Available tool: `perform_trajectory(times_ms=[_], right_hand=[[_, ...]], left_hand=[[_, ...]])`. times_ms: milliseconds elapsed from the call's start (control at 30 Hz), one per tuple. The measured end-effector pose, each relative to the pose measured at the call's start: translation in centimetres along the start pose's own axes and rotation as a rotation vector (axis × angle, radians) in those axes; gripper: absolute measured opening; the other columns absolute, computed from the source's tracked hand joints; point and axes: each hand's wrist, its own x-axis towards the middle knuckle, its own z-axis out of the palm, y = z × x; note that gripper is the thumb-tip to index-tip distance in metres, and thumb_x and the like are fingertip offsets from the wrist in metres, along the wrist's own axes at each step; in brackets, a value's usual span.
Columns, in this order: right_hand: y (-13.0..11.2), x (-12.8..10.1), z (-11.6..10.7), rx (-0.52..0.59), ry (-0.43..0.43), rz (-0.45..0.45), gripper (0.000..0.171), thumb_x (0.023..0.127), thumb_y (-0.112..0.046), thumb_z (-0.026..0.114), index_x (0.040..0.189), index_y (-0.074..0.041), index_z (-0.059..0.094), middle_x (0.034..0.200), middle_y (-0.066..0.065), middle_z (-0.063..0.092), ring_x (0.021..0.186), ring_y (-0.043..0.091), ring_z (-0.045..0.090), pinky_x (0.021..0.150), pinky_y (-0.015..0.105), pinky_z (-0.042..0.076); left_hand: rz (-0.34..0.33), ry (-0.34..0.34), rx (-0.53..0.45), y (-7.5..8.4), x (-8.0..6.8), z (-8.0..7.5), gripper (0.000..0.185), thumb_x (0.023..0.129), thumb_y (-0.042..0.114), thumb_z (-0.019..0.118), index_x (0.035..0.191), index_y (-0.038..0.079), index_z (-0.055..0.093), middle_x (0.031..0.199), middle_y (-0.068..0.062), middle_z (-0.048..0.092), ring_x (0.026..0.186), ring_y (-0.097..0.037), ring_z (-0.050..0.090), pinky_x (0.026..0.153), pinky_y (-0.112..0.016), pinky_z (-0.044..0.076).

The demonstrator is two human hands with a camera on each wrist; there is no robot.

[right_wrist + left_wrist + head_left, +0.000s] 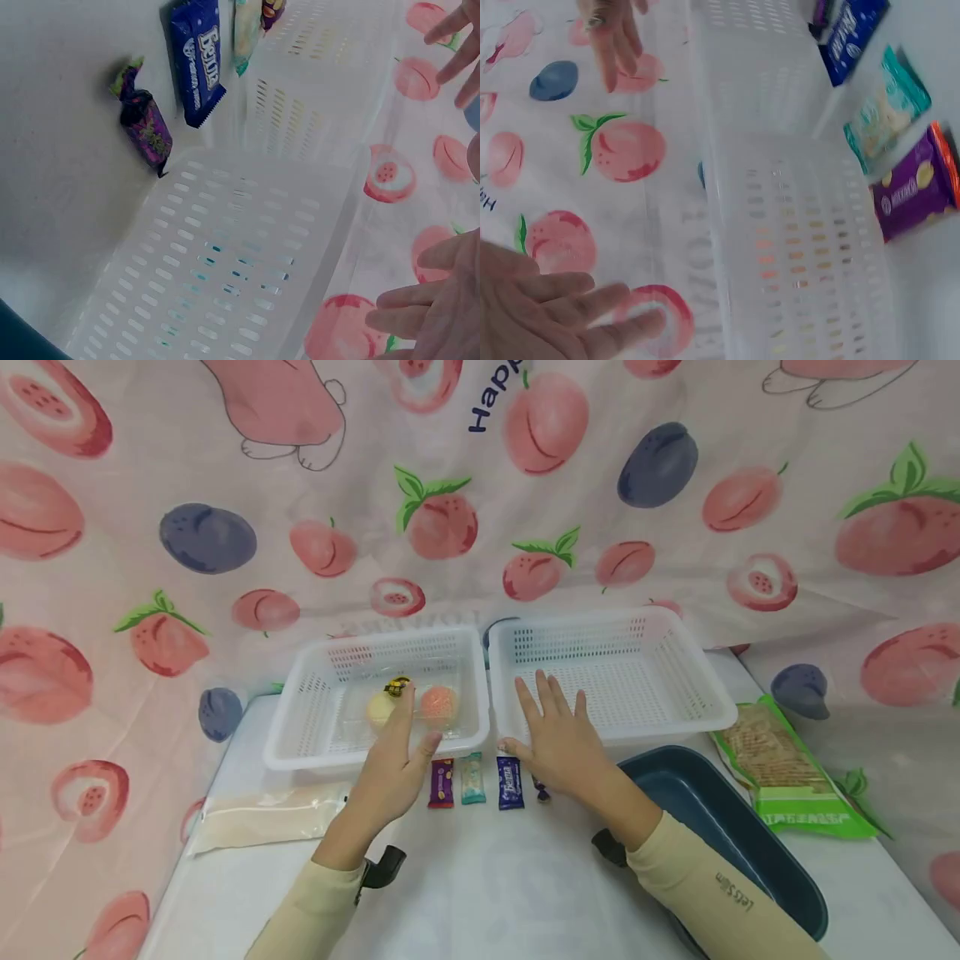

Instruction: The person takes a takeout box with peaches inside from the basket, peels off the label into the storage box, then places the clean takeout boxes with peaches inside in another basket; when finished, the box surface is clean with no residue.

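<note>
My left hand [392,772] is held with fingers extended over the front of the left white basket [288,752]. Behind its fingers, a clear plastic box in that basket shows a yellow round cake [380,708] and an orange one [439,704]. The right hand [564,750] spreads its fingers above the near rim of the right white basket [675,724]. Neither hand holds anything. Between them on the table lie a purple packet [442,783], a teal packet [472,778] and a blue packet [510,783]. A twist-wrapped candy [147,132] shows fully in the right wrist view.
A dark blue tray [806,906] sits partly under the right forearm. Beyond it lies a green-and-tan bag [787,768]. At left, a long clear packet with pale contents [262,818] rests before the basket. A fruit-print cloth [480,518] hangs behind.
</note>
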Motion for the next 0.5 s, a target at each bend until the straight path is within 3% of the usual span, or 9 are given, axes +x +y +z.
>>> perform_trajectory(times_ms=[133,267,400,500], right_hand=[[0.1,0.4,-0.5,0.051,0.01,0.007,0.09,0.104,-0.058,0.055,0.167,-0.004,0.019,0.172,0.027,0.019,0.159,0.043,0.022,0.126,0.069,0.021],[-0.1,0.8,-0.9,0.141,0.043,0.011,0.086,0.104,-0.052,0.058,0.165,-0.002,0.024,0.169,0.026,0.028,0.155,0.044,0.031,0.126,0.062,0.029],[-0.4,1.4,-1.2,0.242,0.085,0.012,0.08,0.106,-0.046,0.058,0.163,0.001,0.028,0.166,0.024,0.035,0.153,0.041,0.038,0.124,0.056,0.036],[-0.8,2.0,-1.5,0.319,0.1,0.024,0.075,0.107,-0.043,0.058,0.161,0.003,0.031,0.165,0.022,0.039,0.153,0.037,0.039,0.125,0.053,0.036]], left_hand=[[-0.061,0.161,-0.24,-0.4,-0.4,-0.6,0.056,0.114,0.034,0.042,0.158,-0.002,0.039,0.151,-0.023,0.057,0.135,-0.041,0.06,0.115,-0.055,0.049],[-0.176,0.271,-0.477,-0.8,-0.8,-0.9,0.047,0.115,0.03,0.04,0.134,-0.008,0.06,0.122,-0.028,0.072,0.108,-0.032,0.076,0.095,-0.035,0.063],[-0.323,0.291,-0.692,-1.6,-1.4,-0.9,0.049,0.115,0.029,0.04,0.124,-0.014,0.062,0.115,-0.031,0.073,0.092,-0.014,0.078,0.084,-0.024,0.064],[-0.42,0.263,-0.766,-2.4,-1.9,-0.6,0.051,0.115,0.029,0.04,0.123,-0.017,0.061,0.113,-0.03,0.074,0.085,-0.009,0.078,0.082,-0.026,0.065]])
